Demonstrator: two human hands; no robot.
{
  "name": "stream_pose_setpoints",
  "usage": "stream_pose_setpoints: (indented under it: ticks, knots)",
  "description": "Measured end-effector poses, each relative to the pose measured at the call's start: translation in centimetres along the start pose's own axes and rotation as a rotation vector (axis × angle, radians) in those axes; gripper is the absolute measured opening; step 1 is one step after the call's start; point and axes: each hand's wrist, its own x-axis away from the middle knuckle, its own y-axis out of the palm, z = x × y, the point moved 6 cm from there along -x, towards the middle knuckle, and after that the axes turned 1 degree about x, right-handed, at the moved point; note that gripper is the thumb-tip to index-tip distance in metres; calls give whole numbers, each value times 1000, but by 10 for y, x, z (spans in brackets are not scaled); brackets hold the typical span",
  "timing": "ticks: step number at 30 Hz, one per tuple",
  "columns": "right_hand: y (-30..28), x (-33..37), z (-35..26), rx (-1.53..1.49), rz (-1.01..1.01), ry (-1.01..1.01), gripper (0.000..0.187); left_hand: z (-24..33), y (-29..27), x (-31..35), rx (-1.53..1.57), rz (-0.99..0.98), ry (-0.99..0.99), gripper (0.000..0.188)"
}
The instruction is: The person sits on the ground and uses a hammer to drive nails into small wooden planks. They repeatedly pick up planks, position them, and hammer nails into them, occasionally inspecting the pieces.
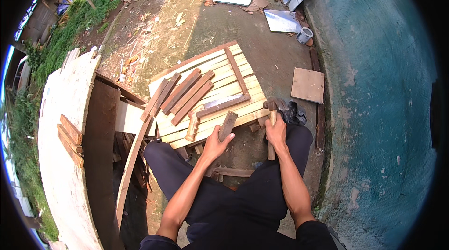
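My left hand [216, 143] is closed round a short dark wood block [228, 125], held up at the near edge of a slatted wooden table [196, 133]. In my right hand [276, 134] is a hammer [272, 118], gripped by its wooden handle with the dark head upward. A handsaw [192, 126] with a wooden handle lies on the slats, partly behind a dark strip [223, 106]. That strip meets a longer dark strip [237, 70] at a corner. Several cut wood pieces [187, 91] lie side by side on the left of the tabletop.
A pale board-topped bench [65, 109] stands at left with short wood pieces [70, 140] on it. A long curved strip [128, 175] leans between bench and table. At right are a square board [307, 85], a paint can [304, 35], a black plastic bag [295, 113] and a blue-green wall [374, 109].
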Motion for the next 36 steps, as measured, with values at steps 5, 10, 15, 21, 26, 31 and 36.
stream_pose_setpoints:
  ticks: [5, 10, 15, 21, 26, 31, 36]
  knots:
    - [4, -6, -12, -29, 144, -7, 36, 34, -27, -53, -327, 292, 327, 57]
    - [14, -8, -17, -18, 152, 12, 39, 33, -4, -109, -571, 180, 193, 51]
    - [19, -21, -16, 0, 169, -4, 42, 30, -17, -112, -662, 158, 120, 46]
    - [43, -29, -10, 93, 196, 54, 47, 50, -97, -73, -441, 246, 225, 51]
    - [79, -36, 4, 265, 141, 93, 38, 78, -145, -17, -246, 252, 215, 52]
    - [98, -43, -3, 420, 234, -173, 36, 103, -161, 39, -335, 411, 463, 43]
    - [67, -45, -72, 179, 329, -345, 44, 89, -158, 59, -287, 537, 605, 42]
